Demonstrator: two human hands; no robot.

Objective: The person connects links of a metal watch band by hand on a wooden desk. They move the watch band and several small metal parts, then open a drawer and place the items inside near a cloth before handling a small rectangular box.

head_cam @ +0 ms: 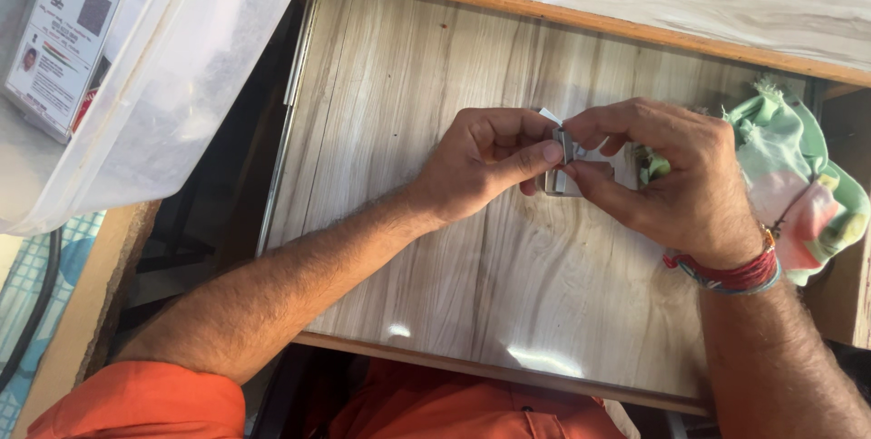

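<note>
Plastic bin (172,85) up at the far left, pale and see-through, with a printed card (68,31) showing behind its wall, and it overhangs the edge of the wooden board (408,248). Below it, a black cable (36,303) runs down over a blue checked cloth (27,276). Orange sleeves (145,403) at the bottom, and the forearm comes up across the pale, grey-streaked board toward the middle. Now the left hand (481,162): fingers curled in, thumb stretched out to the right, thumb and fingers pinched tight on the left side of a small metal piece (558,176). That piece sits just above the board, right between the two hands, shiny and folded, mostly covered by fingertips, so its full shape is hard to make out. On to the right hand (671,176), and it is clamped on the same metal piece from the other side, thumb underneath, forefinger over the top, almost meeting the left thumb. A red thread band (735,271) wraps the right wrist. Tucked behind that hand, a bunched rag (798,185) in green, pink and white lies at the right edge of the board, touching the back of the hand. Along the top, a wooden strip (581,17) borders the board.
</note>
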